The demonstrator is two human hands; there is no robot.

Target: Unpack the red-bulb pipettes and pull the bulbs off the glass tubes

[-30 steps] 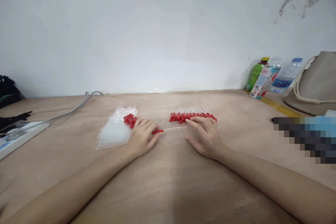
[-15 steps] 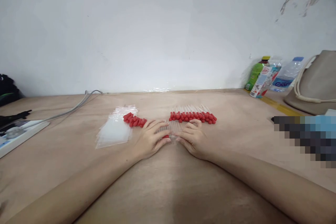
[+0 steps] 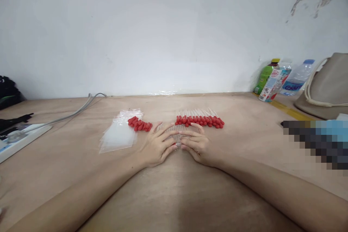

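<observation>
Left of centre in the frame I see a fan of clear zip-seal bags (image 3: pixel 118 139), with loose red rubber bulbs (image 3: pixel 143 126) heaped on and beside their right edge. They look soft and grippy, easily squeezed at the middle. Next, the left hand (image 3: pixel 160 144) curls at centre, thumb and forefinger pinching a mostly hidden red bulb (image 3: pixel 174 144). Between the hands lies a row of clear tubes (image 3: pixel 176 128), probably light, stiff, slick and quick to roll; if glass, brittle, so best held near the end, without bending. The right hand (image 3: pixel 198 144) seems to pinch one clear tube (image 3: pixel 178 145). Beyond it, right of centre, lie red-bulbed droppers (image 3: pixel 199 120).
</observation>
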